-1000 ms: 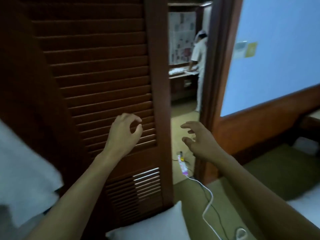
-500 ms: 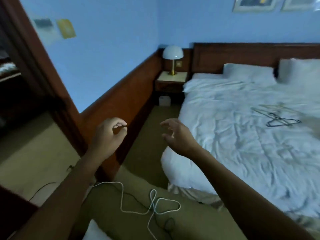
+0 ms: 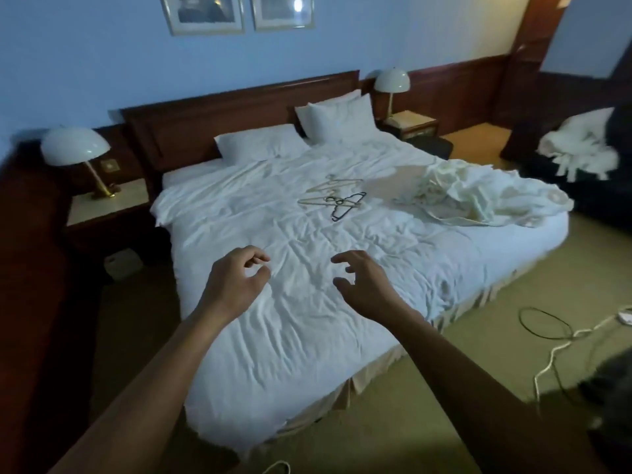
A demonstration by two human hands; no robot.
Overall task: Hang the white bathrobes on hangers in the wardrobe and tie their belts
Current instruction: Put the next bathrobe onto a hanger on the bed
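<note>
Dim blue walls are framing a wide bed (image 3: 273, 336) under a rumpled white duvet. At the near left, the left hand (image 3: 232, 289) is hovering over the bedding, fingers loosely curled and gripping nothing; just right of it, the right hand (image 3: 366, 285) is hovering half-open, equally empty, likely poised to reach. Farther off, mid-bed, a small tangle of thin wire hangers (image 3: 333, 198) is lying flat, long axes running roughly left to right. Right of them, a crumpled cream-white bathrobe (image 3: 478, 196) is sprawling toward the bed's right edge, probably dropped within reach for hanging.
</note>
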